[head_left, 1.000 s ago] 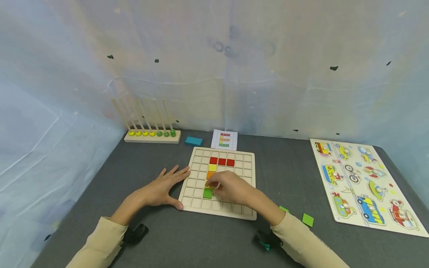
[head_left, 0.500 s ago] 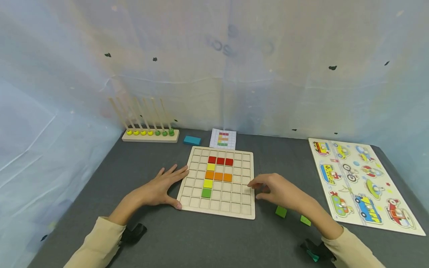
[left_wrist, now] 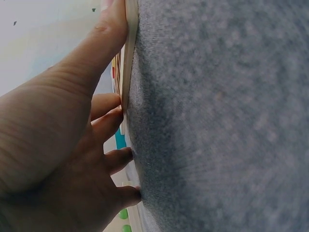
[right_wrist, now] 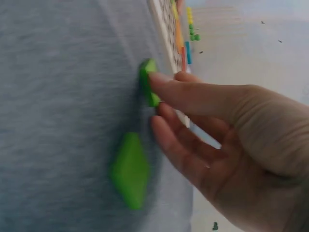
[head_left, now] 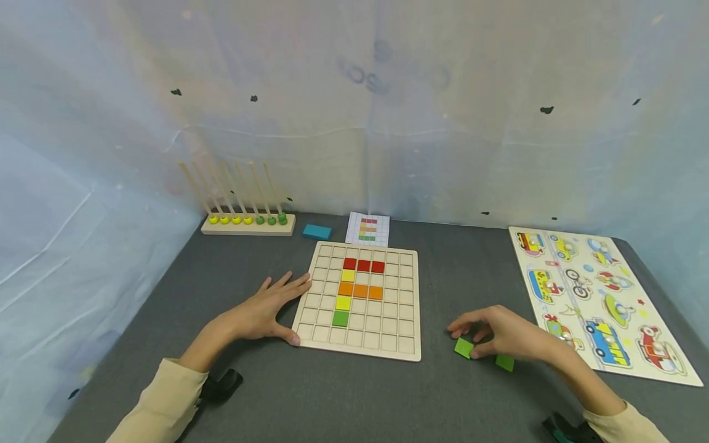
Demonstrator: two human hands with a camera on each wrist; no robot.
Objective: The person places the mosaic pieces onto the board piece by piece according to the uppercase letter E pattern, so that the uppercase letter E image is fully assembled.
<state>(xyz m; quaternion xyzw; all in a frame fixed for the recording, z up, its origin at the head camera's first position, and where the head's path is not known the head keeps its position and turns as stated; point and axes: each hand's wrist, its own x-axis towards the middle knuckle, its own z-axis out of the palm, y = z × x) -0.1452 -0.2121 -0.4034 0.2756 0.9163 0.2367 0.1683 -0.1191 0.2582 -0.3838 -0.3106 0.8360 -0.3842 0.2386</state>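
A wooden grid board [head_left: 360, 352] lies in front of me in the head view. It bears a row of red tiles [head_left: 363, 266], a yellow tile [head_left: 348, 275], a row of orange tiles [head_left: 360, 291], another yellow tile [head_left: 343, 303] and one green tile [head_left: 340, 318]. My left hand [head_left: 263, 315] rests with spread fingers against the board's left edge, thumb at the near corner. My right hand [head_left: 506, 332] is over a loose green tile [head_left: 463, 348], thumb and fingers on either side of it, apparently not closed on it. A second green tile [head_left: 504, 362] lies beneath that hand.
Behind the board are a printed pattern card [head_left: 368, 229] and a blue block [head_left: 317, 232]. A bead rack with upright rods [head_left: 248, 227] stands back left. At the right lies a wooden vehicle puzzle [head_left: 595, 307]. A cloth wall closes off the back.
My right hand has left the board, where a yellow and orange tiles now show uncovered, and moved right and nearer to the loose green tiles. The left hand has stayed at the board's edge.
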